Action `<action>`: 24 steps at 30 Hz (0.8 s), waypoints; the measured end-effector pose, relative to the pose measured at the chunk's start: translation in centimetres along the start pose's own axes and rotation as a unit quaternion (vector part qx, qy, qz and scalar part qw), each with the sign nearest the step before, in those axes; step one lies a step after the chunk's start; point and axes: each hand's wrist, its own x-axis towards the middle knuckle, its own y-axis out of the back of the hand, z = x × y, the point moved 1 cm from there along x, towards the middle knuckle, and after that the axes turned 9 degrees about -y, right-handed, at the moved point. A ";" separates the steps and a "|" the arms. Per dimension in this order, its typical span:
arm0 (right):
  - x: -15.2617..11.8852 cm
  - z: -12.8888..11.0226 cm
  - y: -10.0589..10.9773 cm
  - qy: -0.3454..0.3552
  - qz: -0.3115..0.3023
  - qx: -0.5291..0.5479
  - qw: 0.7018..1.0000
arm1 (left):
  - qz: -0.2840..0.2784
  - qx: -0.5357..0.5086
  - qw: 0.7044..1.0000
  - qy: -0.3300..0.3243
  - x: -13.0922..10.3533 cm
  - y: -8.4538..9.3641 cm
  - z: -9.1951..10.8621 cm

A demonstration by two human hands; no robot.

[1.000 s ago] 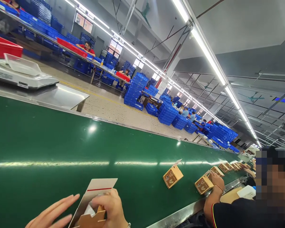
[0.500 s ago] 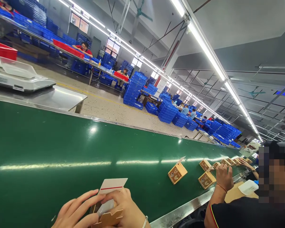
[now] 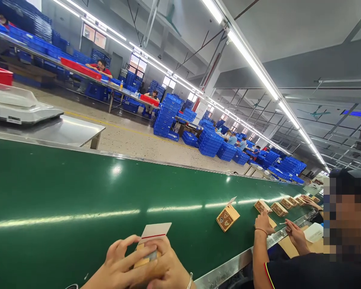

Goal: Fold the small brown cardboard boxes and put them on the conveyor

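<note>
Low in the head view, my left hand (image 3: 122, 263) and my right hand (image 3: 171, 263) are wrapped round a small cardboard box (image 3: 142, 262) from both sides. Fingers cover most of the box. Something greyish shows in its top between my fingers. A white card (image 3: 155, 231) with a red line stands up from the box's far side. To the right, a brown printed box (image 3: 228, 218) lies on the green conveyor belt (image 3: 183, 196), with a pale flap or card sticking up from it.
A co-worker (image 3: 307, 269) sits at the right; one hand (image 3: 264, 224) is on a box, the other holds a small thin item. More boxes (image 3: 279, 208) line the belt beyond. Across it, a weighing scale (image 3: 21, 108) stands on a metal table (image 3: 75, 128). Blue crates (image 3: 210, 141) are stacked behind.
My hands have closed in round the box, and its brown flap no longer shows. The co-worker's hand has come down onto a box, and the other hand has come into view.
</note>
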 end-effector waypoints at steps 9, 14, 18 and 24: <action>-3.5 5.7 -2.9 -0.022 0.327 0.063 0.943 | -0.024 0.000 1.000 0.004 1.4 -2.3 0.5; -4.6 6.4 -1.8 -0.108 0.303 0.070 0.944 | 0.011 -0.163 0.980 0.113 2.1 -4.5 1.5; -4.4 5.4 -1.2 -0.183 0.372 0.229 0.881 | 0.065 -0.305 0.919 0.239 3.1 -5.8 0.4; -3.2 2.0 1.0 -0.327 0.371 0.377 0.783 | -0.103 -0.545 0.700 0.451 7.5 -6.1 -0.6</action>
